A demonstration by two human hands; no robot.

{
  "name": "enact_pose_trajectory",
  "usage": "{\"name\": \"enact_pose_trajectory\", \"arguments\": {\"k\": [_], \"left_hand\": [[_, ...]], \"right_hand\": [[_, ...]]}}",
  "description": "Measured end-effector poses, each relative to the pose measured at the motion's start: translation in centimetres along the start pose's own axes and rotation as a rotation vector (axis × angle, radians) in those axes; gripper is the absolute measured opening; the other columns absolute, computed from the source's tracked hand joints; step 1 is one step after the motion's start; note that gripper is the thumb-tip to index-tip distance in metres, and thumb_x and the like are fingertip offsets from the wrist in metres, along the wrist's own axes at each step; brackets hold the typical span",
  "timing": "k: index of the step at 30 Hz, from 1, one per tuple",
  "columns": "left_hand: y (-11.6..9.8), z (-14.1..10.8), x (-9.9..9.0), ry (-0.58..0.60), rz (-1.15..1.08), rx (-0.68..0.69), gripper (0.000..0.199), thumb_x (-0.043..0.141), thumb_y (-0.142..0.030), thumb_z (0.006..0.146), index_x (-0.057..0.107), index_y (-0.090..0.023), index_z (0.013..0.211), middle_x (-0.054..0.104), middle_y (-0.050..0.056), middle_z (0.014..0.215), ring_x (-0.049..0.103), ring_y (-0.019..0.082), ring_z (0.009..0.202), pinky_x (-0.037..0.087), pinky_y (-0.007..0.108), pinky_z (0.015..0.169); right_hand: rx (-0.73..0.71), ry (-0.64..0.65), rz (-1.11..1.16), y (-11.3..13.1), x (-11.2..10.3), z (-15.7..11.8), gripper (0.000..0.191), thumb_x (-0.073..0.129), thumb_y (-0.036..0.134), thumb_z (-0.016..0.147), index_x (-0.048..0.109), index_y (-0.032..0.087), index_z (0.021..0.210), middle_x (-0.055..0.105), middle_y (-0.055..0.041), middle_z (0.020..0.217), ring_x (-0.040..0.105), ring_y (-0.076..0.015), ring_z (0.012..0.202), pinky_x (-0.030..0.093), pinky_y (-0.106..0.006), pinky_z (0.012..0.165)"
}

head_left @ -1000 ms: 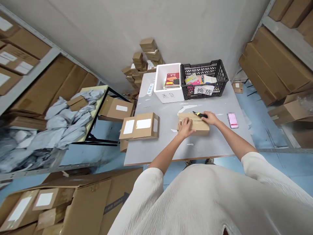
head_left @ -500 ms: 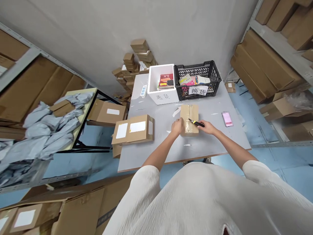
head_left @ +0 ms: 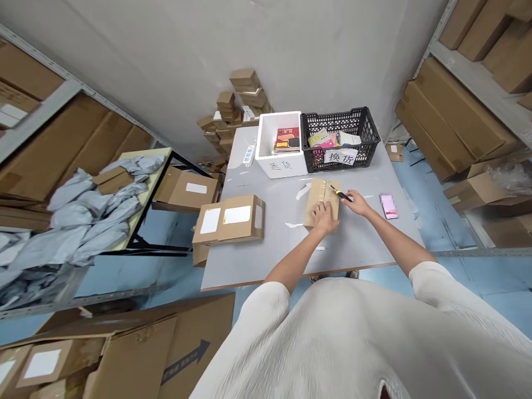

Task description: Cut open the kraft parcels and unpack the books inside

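A small taped cardboard box (head_left: 318,191) lies on the grey table (head_left: 276,255) in front of me. My left hand (head_left: 325,216) rests flat on the near part of its top, fingers spread. In my right hand (head_left: 356,203) is a yellow and black utility knife (head_left: 343,195). Its blade tip is over the far right part of the box top; whether it touches the cardboard I cannot tell. Part of the box's top is hidden under my left hand.
Behind the box stand a white foam box (head_left: 280,166) with books and a black plastic crate (head_left: 369,152) with books. Labelled cartons (head_left: 236,215) sit at the table's left, a pink phone-like item (head_left: 388,206) at the right. Grey parcels (head_left: 95,202) lie on a side table.
My left hand has moved from the box's left edge onto its top. The knife has shifted away from me and to the right, off the middle seam. The box has turned slightly.
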State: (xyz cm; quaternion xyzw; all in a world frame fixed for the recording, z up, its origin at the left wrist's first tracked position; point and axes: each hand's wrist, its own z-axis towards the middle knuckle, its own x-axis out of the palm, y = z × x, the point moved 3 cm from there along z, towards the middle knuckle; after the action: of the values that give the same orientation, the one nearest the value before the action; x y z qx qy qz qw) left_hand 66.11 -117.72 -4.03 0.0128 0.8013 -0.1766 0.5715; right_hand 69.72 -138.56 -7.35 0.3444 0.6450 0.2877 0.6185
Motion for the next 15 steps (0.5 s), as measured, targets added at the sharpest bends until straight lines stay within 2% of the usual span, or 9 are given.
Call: {"name": "enact_pose_trajectory", "arguments": {"k": [3,5,7,9,12,15], "left_hand": [[1.0,-0.2,-0.4,0.057,0.030,0.062,0.100,0.083,-0.042,0.086,0.030,-0.030,0.171,0.037,0.021,0.173,0.037,0.042,0.158,0.034,0.057,0.122],[2.1,-0.3,-1.0,0.111,0.058,0.135,0.105,0.085,-0.030,0.082,0.029,-0.033,0.170,0.037,0.019,0.173,0.035,0.041,0.160,0.035,0.058,0.122],[3.4,-0.4,-1.7,0.157,0.107,0.213,0.111,0.085,-0.018,0.076,0.028,-0.036,0.170,0.038,0.016,0.173,0.032,0.039,0.161,0.034,0.060,0.123],[4.4,-0.4,-2.2,0.180,0.146,0.288,0.114,0.083,-0.012,0.074,0.026,-0.038,0.170,0.038,0.015,0.174,0.031,0.038,0.163,0.032,0.062,0.125],[4.9,-0.2,-2.4,0.162,0.144,0.314,0.105,0.082,-0.018,0.081,0.028,-0.037,0.169,0.041,0.016,0.171,0.035,0.038,0.161,0.029,0.062,0.127],[4.1,0.0,-2.1,0.103,0.106,0.289,0.090,0.082,-0.037,0.090,0.034,-0.032,0.166,0.049,0.018,0.163,0.043,0.039,0.156,0.031,0.059,0.125]], "right_hand": [[0.022,-0.032,0.007,-0.6,0.0,-0.2,0.031,0.075,0.050,0.089,0.072,0.025,0.106,0.059,-0.0161,0.162,0.045,-0.0357,0.161,0.035,-0.054,0.132],[0.040,-0.055,0.021,-0.9,-0.1,-0.6,0.031,0.076,0.052,0.088,0.072,0.026,0.105,0.059,-0.0148,0.164,0.043,-0.0360,0.163,0.035,-0.054,0.132],[0.058,-0.051,0.059,-1.1,-0.2,-1.1,0.033,0.076,0.054,0.087,0.072,0.026,0.104,0.067,-0.0136,0.153,0.053,-0.0359,0.154,0.041,-0.054,0.128],[0.084,-0.010,0.115,-1.2,-0.1,-1.8,0.036,0.075,0.056,0.086,0.071,0.025,0.104,0.076,-0.0116,0.135,0.066,-0.0344,0.135,0.049,-0.051,0.119],[0.112,0.036,0.182,-0.9,0.3,-3.1,0.040,0.075,0.057,0.083,0.072,0.024,0.105,0.081,-0.0077,0.117,0.072,-0.0295,0.112,0.056,-0.045,0.107],[0.145,0.035,0.228,-0.7,0.3,-4.4,0.040,0.079,0.057,0.081,0.071,0.023,0.101,0.081,-0.0070,0.113,0.072,-0.0271,0.107,0.057,-0.041,0.103]]}}
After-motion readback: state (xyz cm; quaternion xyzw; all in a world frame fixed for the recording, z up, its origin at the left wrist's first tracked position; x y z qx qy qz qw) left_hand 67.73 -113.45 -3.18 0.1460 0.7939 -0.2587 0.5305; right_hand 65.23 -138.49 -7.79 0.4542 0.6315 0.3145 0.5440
